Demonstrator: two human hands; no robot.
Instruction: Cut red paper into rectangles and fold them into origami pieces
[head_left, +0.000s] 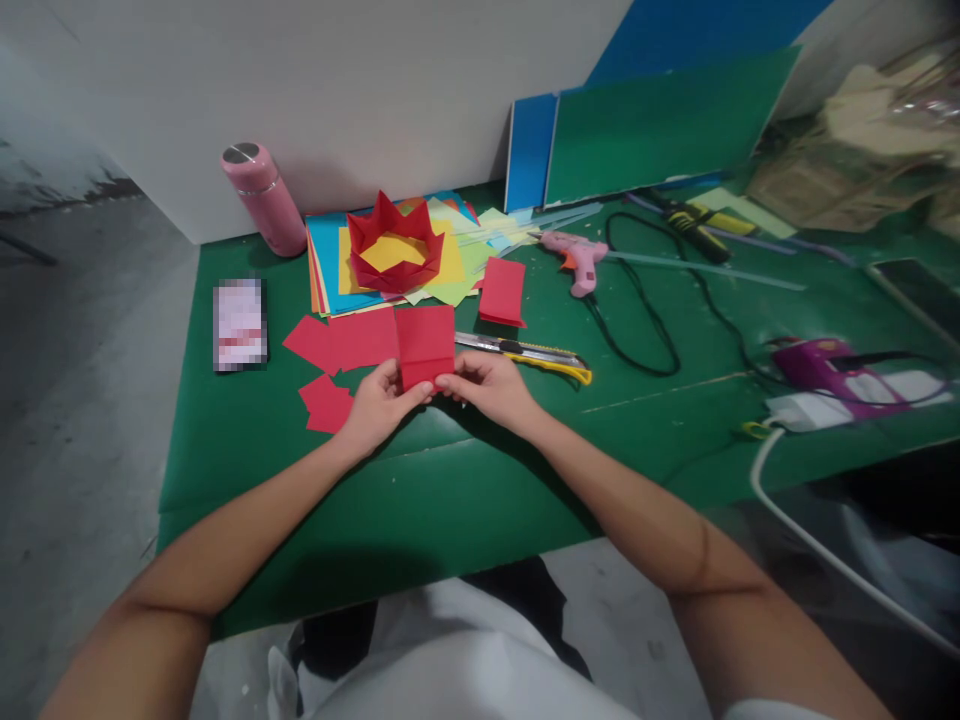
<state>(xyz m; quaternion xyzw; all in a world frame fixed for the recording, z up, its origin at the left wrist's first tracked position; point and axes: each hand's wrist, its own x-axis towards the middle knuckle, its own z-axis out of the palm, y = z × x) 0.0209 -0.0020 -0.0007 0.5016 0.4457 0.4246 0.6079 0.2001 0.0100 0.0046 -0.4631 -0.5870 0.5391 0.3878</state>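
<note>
A piece of red paper (425, 335) with a fold across its lower part is held up between my two hands. My left hand (384, 400) pinches its lower left corner, thumb in front. At the lower right edge my right hand (491, 385) grips it with thumb and fingers. Flat red paper pieces (361, 340) lie just left of it, with smaller red scraps (328, 404) below them. A folded red paper (502, 290) rests to the right. Beside my right hand is a yellow utility knife (551, 356). Behind sits a pointed red paper ring (395, 245).
Colored paper sheets (324, 262) are stacked at the back near a pink flask (266, 205). A pink glue gun (576, 258), its black cord, and clear glue sticks lie right. Farther right are a purple device (821, 368) and a white power strip (806, 410). A blurred pack (239, 325) lies left.
</note>
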